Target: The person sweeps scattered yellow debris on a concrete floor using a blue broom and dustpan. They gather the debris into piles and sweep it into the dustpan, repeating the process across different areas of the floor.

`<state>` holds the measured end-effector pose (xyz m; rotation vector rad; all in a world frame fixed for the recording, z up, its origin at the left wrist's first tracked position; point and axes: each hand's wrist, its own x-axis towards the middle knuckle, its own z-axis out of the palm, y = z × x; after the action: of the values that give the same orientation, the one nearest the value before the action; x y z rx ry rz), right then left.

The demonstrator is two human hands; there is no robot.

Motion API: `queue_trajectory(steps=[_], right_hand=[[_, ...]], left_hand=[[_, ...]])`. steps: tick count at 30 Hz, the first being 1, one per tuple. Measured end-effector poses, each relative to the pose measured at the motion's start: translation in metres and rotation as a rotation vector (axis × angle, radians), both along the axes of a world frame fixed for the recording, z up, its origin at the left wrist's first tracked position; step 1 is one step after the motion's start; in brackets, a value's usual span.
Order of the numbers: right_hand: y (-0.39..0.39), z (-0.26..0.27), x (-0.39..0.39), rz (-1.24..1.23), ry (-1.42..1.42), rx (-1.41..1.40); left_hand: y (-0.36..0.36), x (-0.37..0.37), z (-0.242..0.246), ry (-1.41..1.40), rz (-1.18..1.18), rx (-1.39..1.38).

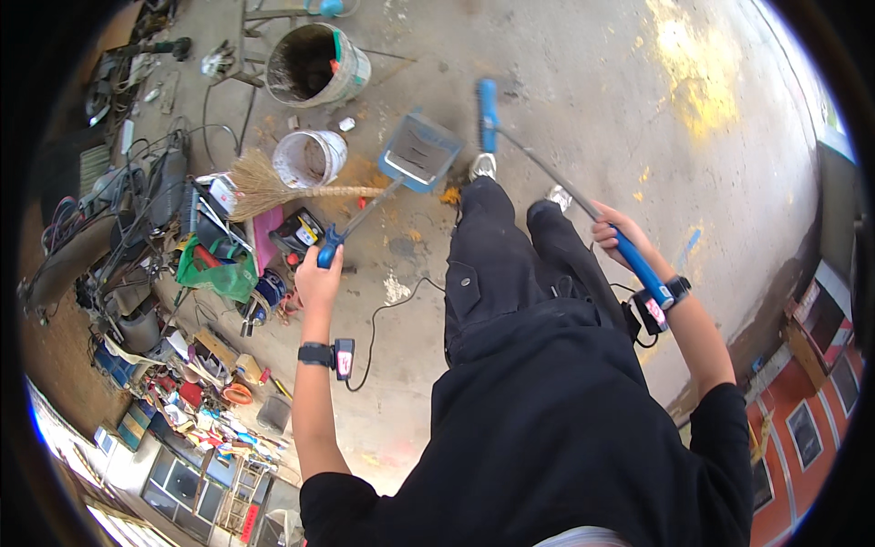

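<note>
My left hand [318,280] is closed around the blue grip of a long-handled dustpan [374,209]. Its blue pan [422,179] rests on the concrete floor ahead of me, with dark debris or grime on its inner surface. My right hand [618,232] grips the blue-sleeved handle of a broom [581,198], and the handle's end lies along my forearm. The blue broom head [487,113] with dark bristles is just beyond the toe of my silver shoe [483,166], to the right of the pan. I cannot tell whether its bristles touch the floor.
A straw broom [263,183] lies beside a white bucket [321,156] on the left. Farther off stands a larger dirty bucket [352,72]. A black-and-yellow container [298,232], a green bag [222,277] and tangled cables [147,161] crowd the left side. Yellow stains [697,75] mark the floor.
</note>
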<state>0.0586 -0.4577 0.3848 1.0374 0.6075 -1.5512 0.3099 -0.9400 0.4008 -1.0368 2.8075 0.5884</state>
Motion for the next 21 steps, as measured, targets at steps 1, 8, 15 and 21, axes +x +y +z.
queue_trajectory(steps=[1,8,15,21], right_hand=[[0.015,0.001,-0.005,-0.082,-0.003,0.012],[0.124,-0.017,-0.054,-0.534,0.017,-0.008],[0.237,-0.062,-0.071,-0.765,0.184,0.075],[0.313,-0.081,-0.068,-1.018,0.117,0.149]], left_hand=[[0.002,0.001,0.016,0.017,0.040,0.009],[0.013,0.024,0.145,0.177,0.331,0.080],[-0.016,0.047,0.262,0.380,0.552,-0.019],[-0.001,-0.004,0.300,0.431,0.087,-0.490]])
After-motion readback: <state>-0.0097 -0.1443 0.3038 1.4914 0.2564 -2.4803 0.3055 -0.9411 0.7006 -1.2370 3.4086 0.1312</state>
